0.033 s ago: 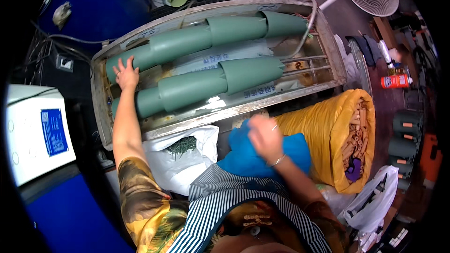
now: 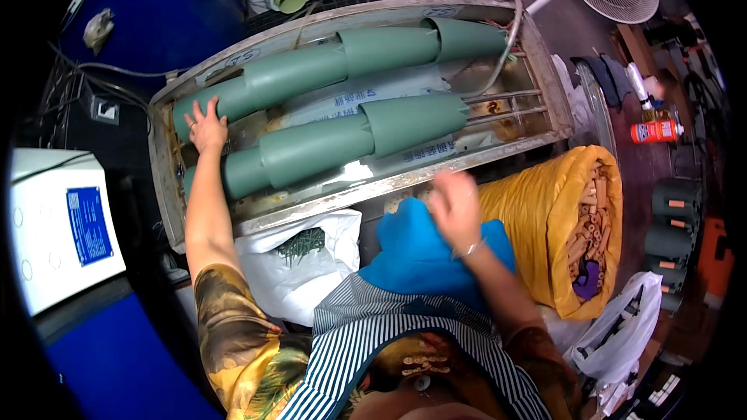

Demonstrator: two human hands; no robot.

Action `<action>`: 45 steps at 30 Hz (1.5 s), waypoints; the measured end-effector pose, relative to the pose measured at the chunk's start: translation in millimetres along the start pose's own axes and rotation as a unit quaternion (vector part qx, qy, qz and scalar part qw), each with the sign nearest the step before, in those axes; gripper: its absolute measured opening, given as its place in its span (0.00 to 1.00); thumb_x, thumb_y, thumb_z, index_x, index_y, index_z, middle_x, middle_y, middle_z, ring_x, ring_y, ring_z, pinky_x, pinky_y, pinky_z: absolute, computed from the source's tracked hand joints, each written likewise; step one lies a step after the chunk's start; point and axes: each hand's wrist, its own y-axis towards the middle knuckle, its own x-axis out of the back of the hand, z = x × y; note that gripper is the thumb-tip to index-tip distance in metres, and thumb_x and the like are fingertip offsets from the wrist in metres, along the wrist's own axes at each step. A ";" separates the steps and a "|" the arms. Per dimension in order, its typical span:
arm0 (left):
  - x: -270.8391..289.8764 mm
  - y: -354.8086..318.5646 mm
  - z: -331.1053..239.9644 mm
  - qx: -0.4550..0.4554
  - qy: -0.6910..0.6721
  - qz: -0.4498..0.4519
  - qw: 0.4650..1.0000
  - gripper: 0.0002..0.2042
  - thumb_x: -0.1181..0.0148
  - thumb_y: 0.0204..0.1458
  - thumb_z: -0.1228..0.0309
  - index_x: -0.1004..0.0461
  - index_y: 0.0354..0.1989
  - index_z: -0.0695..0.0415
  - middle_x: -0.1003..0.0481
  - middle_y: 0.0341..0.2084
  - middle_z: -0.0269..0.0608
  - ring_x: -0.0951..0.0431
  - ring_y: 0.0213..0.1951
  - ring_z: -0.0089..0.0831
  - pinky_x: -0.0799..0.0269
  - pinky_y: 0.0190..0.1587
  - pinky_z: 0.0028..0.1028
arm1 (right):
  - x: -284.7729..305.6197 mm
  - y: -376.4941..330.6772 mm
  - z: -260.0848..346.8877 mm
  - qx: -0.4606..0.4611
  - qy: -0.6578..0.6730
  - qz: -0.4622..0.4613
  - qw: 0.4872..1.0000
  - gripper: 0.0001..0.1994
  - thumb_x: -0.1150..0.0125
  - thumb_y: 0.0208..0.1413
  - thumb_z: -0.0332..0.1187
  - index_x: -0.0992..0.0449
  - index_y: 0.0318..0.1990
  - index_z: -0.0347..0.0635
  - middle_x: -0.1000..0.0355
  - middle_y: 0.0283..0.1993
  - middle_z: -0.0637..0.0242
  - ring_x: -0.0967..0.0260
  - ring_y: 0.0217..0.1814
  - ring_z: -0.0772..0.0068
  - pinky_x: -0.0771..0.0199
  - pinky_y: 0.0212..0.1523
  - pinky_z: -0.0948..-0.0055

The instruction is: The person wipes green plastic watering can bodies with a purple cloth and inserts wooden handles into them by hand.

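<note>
In a long, scuffed metal trough (image 2: 436, 173), green tubes lie end into end in two rows: a far row (image 2: 381, 47) and a shorter near row (image 2: 319, 148), with pale plastic sheeting (image 2: 416, 82) between them. At the left end of the far row is the person's left hand (image 2: 207, 128), its fingers spread and their tips against the tube, not wrapped around it; the left forearm crosses above the near row's left end. On the trough's near side, the right hand (image 2: 457, 208) is raised over a blue cloth (image 2: 436, 257); it is blurred, and whether its fingers grip anything cannot be told. To the right of the cloth, a yellow sack (image 2: 529, 225) lies tipped over, with brown rolls (image 2: 589, 225) in its mouth. To the left, a white bag (image 2: 268, 284) holds dark green strands (image 2: 303, 246). A pale hose (image 2: 511, 45) bends down into the trough's right end.
</note>
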 end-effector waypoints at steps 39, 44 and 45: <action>179.4 -336.4 -260.8 -0.532 -0.338 -0.098 0.770 0.19 0.41 0.57 0.66 0.29 0.55 0.59 0.30 0.57 0.49 0.34 0.62 0.47 0.40 0.64 0.40 | 148.5 -14.3 -85.8 -0.081 -0.316 -0.139 0.935 0.08 0.47 0.56 0.33 0.29 0.44 0.53 0.33 0.46 0.62 0.27 0.35 0.52 0.24 0.33 0.55; 184.1 -339.1 -410.6 -0.469 -0.394 0.072 0.787 0.34 0.39 0.53 0.48 0.31 0.58 0.65 0.26 0.53 0.55 0.28 0.57 0.52 0.35 0.60 0.41 | 111.0 -27.9 -37.6 -0.055 -0.248 -0.213 0.943 0.10 0.45 0.52 0.33 0.24 0.41 0.56 0.30 0.45 0.66 0.30 0.36 0.61 0.28 0.31 0.61; 183.8 -337.9 -433.2 -0.438 -0.391 0.135 0.799 0.37 0.38 0.50 0.45 0.31 0.58 0.66 0.24 0.50 0.55 0.26 0.55 0.52 0.34 0.59 0.42 | 106.4 -27.0 -38.0 -0.029 -0.273 -0.182 0.944 0.10 0.45 0.52 0.33 0.23 0.42 0.56 0.30 0.44 0.67 0.30 0.35 0.60 0.27 0.31 0.62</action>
